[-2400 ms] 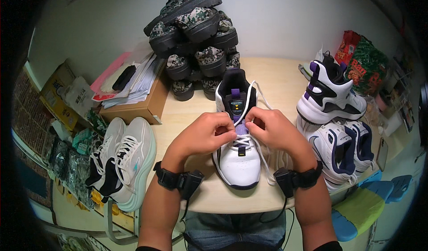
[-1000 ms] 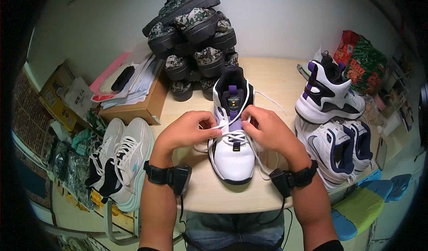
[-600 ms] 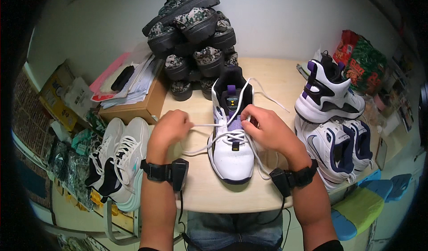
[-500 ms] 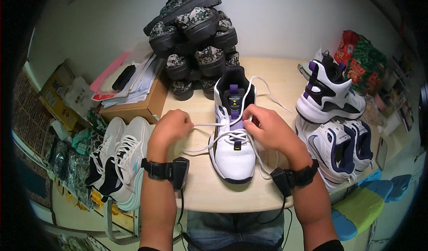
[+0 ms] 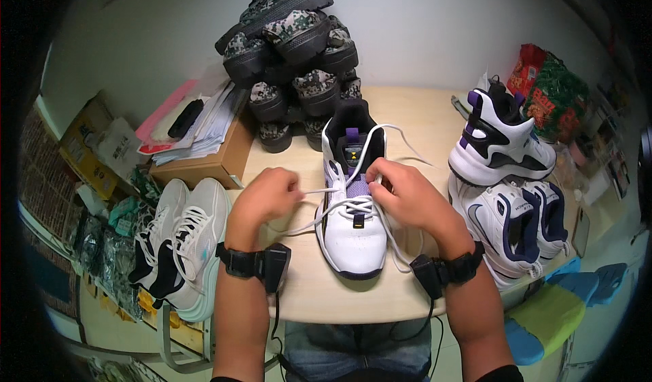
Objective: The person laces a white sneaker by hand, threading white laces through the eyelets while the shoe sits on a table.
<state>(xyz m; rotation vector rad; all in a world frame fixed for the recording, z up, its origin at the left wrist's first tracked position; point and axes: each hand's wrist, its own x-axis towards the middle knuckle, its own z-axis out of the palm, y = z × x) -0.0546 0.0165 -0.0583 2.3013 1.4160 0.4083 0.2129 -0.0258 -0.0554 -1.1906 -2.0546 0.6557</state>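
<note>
A white high-top sneaker point(image 5: 354, 243) with a black collar and purple tongue stands on the table, toe toward me. My left hand point(image 5: 270, 195), fingers closed, holds a white shoelace point(image 5: 319, 191) drawn out leftward from the left eyelets. At the opposite eyelet edge, my right hand point(image 5: 401, 188) pinches the sneaker's side beside the tongue; its fingertips are partly hidden. Lace crosses the lower eyelets. One loose lace end runs over the collar and trails onto the table at the far right. Black bands with small boxes are strapped round both my wrists.
Camouflage shoes point(image 5: 299, 35) are stacked high at the back. Papers lie on a cardboard box point(image 5: 217, 158) at left, behind a grey-white sneaker pair point(image 5: 197, 246). At right, a white-black high-top point(image 5: 502, 144) rests on white-navy sneakers point(image 5: 496, 219). A blue-green stool point(image 5: 553, 317) stands below.
The lace stretch across the tongue has shifted, and more of the purple tongue shows. My left hand has moved slightly toward the shoe. My right hand stays at the eyelet edge.
</note>
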